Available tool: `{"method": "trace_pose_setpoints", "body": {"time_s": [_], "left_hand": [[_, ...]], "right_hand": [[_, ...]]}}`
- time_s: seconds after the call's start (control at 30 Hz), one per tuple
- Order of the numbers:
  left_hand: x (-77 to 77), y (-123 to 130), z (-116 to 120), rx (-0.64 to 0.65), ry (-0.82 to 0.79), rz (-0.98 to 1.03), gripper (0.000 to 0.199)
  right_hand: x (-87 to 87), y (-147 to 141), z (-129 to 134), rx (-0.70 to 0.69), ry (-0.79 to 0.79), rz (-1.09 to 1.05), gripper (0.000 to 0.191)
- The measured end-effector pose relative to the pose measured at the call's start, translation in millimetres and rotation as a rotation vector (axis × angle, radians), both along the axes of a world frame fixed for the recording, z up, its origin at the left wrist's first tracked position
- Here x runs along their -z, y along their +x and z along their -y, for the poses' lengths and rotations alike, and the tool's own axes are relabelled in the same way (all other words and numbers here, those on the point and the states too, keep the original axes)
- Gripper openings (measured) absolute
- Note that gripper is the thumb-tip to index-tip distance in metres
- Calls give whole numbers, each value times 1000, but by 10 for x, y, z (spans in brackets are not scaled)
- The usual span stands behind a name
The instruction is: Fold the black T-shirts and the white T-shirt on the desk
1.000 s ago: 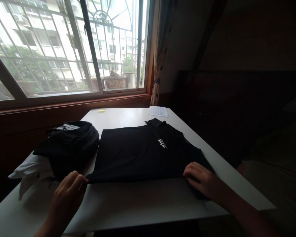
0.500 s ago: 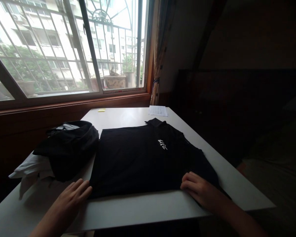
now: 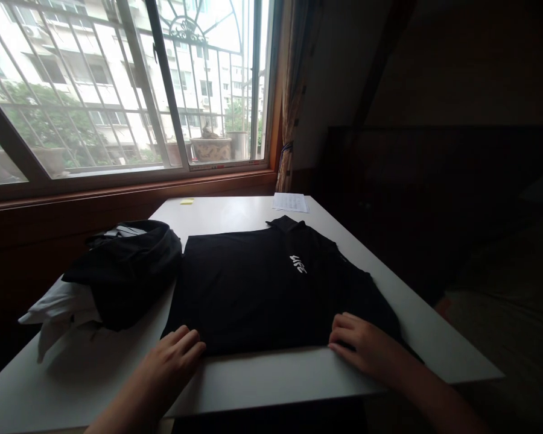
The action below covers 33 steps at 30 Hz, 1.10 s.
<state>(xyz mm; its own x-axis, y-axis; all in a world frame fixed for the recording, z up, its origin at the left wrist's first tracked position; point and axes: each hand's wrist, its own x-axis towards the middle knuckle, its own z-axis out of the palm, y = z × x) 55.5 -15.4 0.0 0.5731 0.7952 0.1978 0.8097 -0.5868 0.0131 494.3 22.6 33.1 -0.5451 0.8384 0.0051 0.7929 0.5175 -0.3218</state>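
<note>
A black collared shirt (image 3: 253, 289) lies spread flat on the white table, its collar at the far side and white lettering on the chest. At its near left corner, my left hand (image 3: 176, 355) is closed with curled fingers on the hem-side edge. My right hand (image 3: 362, 343) pinches the near edge farther right, beside the sleeve area. Both thumbs are mostly hidden, and the cloth under the fingers is too dark to make out well.
A heap of black and white clothes (image 3: 127, 271) sits on the left of the white table (image 3: 271, 380). Toward the far edge lie paper sheets (image 3: 290, 202) and a yellow note (image 3: 187, 201). Beyond is a barred window (image 3: 117, 90) with a tied curtain (image 3: 289, 108).
My left hand has slid right along the shirt's near edge, from the corner inward. My right hand has shifted only slightly left. The shirt lies almost as before.
</note>
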Motion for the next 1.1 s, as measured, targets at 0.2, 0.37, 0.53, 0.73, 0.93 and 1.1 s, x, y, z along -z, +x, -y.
{"method": "trace_pose_setpoints", "body": {"time_s": [0.2,0.37,0.53,0.73,0.93,1.1], "left_hand": [[-24,66,-22,-26,-83,-78,25],[-16,61,-4,-4,-123,-95,27],[-24,76,24,-46,-151,-85,28],[-172,261,25,-58,-83,-91,23],[-178,596,-18,97,-19,-68,20],[-79,734,-62,107,-48,-168,17]], "right_hand": [[-81,-446,-2,22,140,56,14],[-100,-960,-3,-152,113,-35,9],[21,-1292,37,-146,112,-14,3],[208,-1390,107,-129,124,-16,9],[219,-1357,186,-138,137,18,14],[241,-1332,205,-150,164,31,15]]}}
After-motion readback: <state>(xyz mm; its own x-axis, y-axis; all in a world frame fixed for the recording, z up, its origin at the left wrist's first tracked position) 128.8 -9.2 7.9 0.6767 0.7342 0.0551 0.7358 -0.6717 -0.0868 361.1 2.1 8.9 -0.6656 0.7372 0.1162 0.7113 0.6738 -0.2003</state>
